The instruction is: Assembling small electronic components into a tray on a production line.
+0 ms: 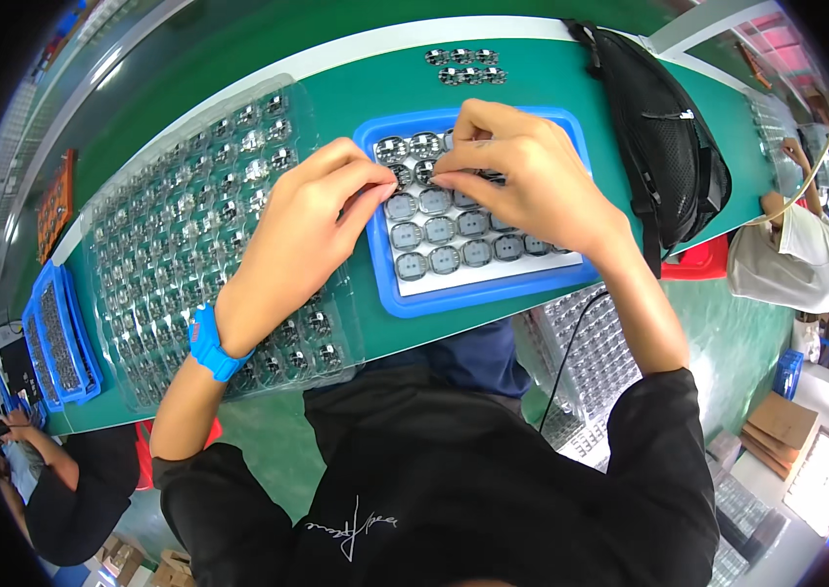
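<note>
A blue tray lies before me on the green table, lined with white and holding rows of small parts. In the near rows sit grey squarish pieces; dark shiny parts fill the far left slots. My left hand reaches over the tray's left edge, thumb and forefinger pinched at a dark part. Over the middle of the tray is my right hand, its thumb and fingertips closed together by a neighbouring dark part. Whatever lies between the right fingertips is hidden.
Clear plastic trays full of dark parts spread to my left. Several loose parts lie beyond the blue tray. A black bag stands at the right. Other people sit at both sides; more blue trays stand far left.
</note>
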A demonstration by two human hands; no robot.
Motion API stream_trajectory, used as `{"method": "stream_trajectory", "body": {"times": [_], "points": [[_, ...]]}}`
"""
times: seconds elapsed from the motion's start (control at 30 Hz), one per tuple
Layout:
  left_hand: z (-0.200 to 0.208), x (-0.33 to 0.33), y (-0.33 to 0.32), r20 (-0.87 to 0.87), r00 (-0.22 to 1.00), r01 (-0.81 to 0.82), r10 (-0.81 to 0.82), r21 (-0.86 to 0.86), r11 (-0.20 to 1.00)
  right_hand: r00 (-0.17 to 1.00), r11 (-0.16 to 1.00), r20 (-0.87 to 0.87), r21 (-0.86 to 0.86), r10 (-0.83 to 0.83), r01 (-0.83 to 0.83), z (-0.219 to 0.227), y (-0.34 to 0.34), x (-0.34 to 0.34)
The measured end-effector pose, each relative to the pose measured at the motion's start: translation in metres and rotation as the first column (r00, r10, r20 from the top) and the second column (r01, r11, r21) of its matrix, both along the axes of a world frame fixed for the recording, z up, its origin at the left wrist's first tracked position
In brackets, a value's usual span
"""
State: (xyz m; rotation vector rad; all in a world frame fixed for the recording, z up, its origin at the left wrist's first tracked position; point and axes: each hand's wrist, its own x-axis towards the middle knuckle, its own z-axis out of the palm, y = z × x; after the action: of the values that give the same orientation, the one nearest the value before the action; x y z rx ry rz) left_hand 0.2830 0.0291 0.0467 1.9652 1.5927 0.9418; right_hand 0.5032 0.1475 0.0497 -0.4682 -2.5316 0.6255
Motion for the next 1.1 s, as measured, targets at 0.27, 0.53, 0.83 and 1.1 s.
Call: {"method": "stream_trajectory", "body": {"times": [0.27, 0.53, 0.83, 1.1], "points": [[-0.0037, 0.0021, 0.0038, -0.019, 1.0, -0.003, 0.004, 0.027, 1.0, 1.0, 0.999, 0.025, 0.028, -0.015, 0.014, -0.0018, -0.0005, -0.0031], [-0.0044, 0.0016, 0.0054, -0.058, 0.998, 0.006, -0.002, 0.072, 0.997, 0.995, 0.997, 0.098, 0.072, -0.018, 0.011, 0.0004, -0.0018, -0.007], [-0.004, 0.0051, 0.0058, -0.077, 0.997, -0.003, 0.01, 0.089, 0.996, 0.993, 0.993, 0.119, 0.116, 0.004, -0.018, 0.0006, -0.0016, -0.007], [-0.0045, 0.004, 0.0081, -0.107, 0.994, 0.003, 0.007, 0.09, 0.996, 0.991, 0.994, 0.127, 0.09, 0.043, -0.054, 0.002, 0.0029, -0.0089]]}}
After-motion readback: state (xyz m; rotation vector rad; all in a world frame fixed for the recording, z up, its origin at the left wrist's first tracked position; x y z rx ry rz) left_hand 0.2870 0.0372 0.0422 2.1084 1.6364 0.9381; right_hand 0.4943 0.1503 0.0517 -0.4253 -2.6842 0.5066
